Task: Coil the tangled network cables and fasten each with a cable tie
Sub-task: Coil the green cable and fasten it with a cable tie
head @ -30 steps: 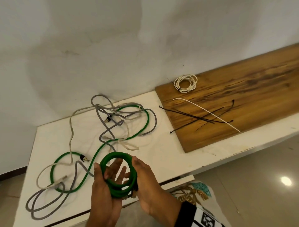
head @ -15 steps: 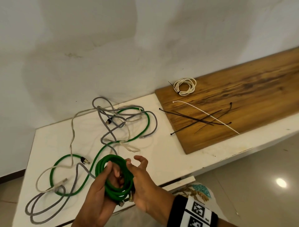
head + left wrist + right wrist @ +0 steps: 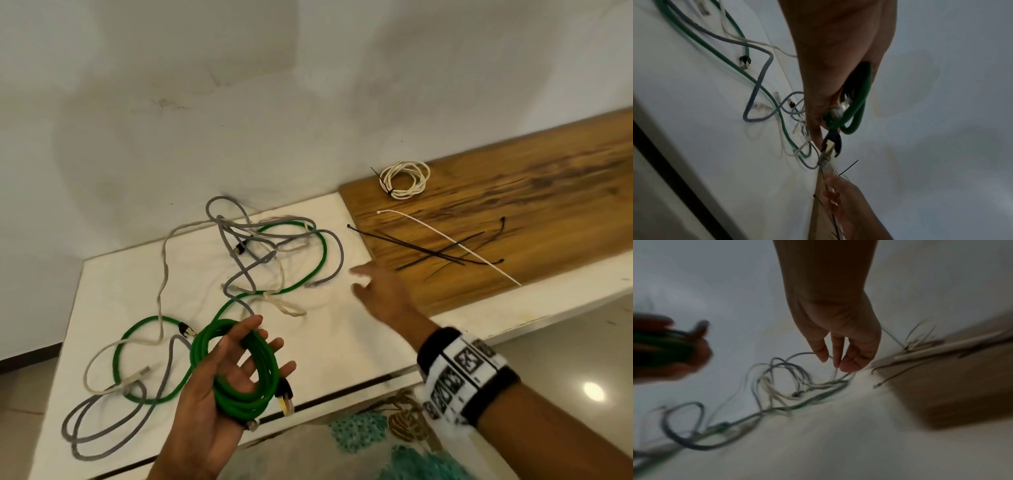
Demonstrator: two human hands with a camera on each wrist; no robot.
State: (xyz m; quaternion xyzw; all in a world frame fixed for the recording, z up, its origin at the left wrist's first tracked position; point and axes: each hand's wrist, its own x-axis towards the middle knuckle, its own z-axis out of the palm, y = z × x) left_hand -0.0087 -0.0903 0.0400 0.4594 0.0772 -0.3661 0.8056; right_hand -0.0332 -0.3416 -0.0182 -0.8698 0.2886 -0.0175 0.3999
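My left hand [image 3: 251, 346] holds a coiled green network cable [image 3: 263, 387] just above the white table's front edge, fingers passed through the coil. Its plug [image 3: 286, 399] hangs at the right. The left wrist view shows the coil [image 3: 858, 104] gripped in that hand. My right hand [image 3: 368, 284] is open and blurred. It reaches over the table just short of the black cable ties [image 3: 438, 251] and a white cable tie [image 3: 448, 240] on the wooden board [image 3: 531, 219]. A tangle of grey [image 3: 239, 263], green [image 3: 323, 250] and beige [image 3: 162, 274] cables lies on the table.
A white cable coil [image 3: 406, 180], bound with a black tie, lies at the board's back left corner. The white table [image 3: 342, 342] ends at a wall behind and drops to a tiled floor [image 3: 565, 359] in front. Patterned fabric [image 3: 376, 435] shows below the table edge.
My right hand has let go of the green coil and swung up and right toward the cable ties. My left hand keeps the coil alone and has turned palm up.
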